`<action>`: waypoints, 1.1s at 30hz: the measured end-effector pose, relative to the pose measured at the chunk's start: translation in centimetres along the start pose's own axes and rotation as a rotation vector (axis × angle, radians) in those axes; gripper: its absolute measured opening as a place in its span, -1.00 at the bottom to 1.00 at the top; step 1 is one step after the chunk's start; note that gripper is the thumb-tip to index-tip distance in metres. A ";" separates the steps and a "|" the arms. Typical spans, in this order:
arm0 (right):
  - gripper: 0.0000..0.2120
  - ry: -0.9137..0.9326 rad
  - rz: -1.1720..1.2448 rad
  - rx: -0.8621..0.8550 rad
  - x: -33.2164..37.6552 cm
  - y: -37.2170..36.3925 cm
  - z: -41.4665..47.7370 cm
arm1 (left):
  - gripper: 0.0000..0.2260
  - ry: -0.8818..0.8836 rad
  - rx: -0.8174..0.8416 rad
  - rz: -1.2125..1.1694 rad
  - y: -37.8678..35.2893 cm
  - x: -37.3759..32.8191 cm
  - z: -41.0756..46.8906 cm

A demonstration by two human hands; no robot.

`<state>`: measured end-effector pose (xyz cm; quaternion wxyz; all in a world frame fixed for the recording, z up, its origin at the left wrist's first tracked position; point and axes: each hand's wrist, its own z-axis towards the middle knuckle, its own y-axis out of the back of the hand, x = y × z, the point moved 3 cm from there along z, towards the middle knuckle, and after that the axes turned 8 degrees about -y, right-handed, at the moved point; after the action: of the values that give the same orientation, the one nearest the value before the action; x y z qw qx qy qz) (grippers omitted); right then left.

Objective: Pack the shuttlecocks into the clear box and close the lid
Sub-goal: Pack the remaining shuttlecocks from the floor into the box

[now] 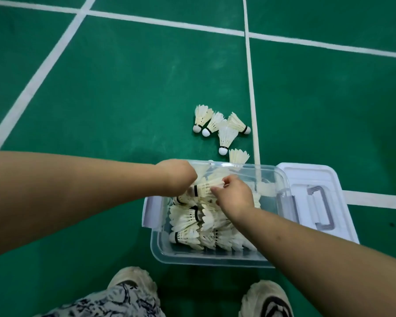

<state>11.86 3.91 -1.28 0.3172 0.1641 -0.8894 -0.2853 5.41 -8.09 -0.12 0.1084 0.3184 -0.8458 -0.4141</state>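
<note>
A clear plastic box [206, 259] stands open on the green court floor, holding several white feather shuttlecocks [192, 234] laid on their sides. Over the box's far half, both hands hold one shuttlecock [204, 188] with a black band. My left hand [178, 175] grips its cork end, its fingers hidden under the wrist. My right hand [234, 197] pinches the feather skirt. Several loose shuttlecocks [224, 131] lie on the floor just beyond the box.
The box's white lid [306, 177] with a grey handle lies flat on the floor to the right, touching the box. White court lines [252, 88] cross the floor. Two shoes [133, 282] stand close to the box's near edge.
</note>
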 end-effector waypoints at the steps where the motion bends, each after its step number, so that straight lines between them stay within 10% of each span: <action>1: -0.58 0.006 0.005 0.000 0.1 0.0 0.1 | -0.80 0.001 -0.004 -0.002 0.1 0.0 0.0; 22: -0.74 0.089 -0.093 0.057 -1.2 1.0 1.1 | -0.84 0.030 -0.191 -0.412 0.3 -0.2 0.3; 33: -0.80 0.129 -0.167 0.177 -1.3 0.8 2.1 | -0.44 0.070 -0.093 -0.586 -0.8 -2.2 0.6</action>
<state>11.36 6.00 -2.68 0.3333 0.2828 -0.8721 -0.2199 7.20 -6.69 -0.91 0.0279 0.5576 -0.6938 -0.4550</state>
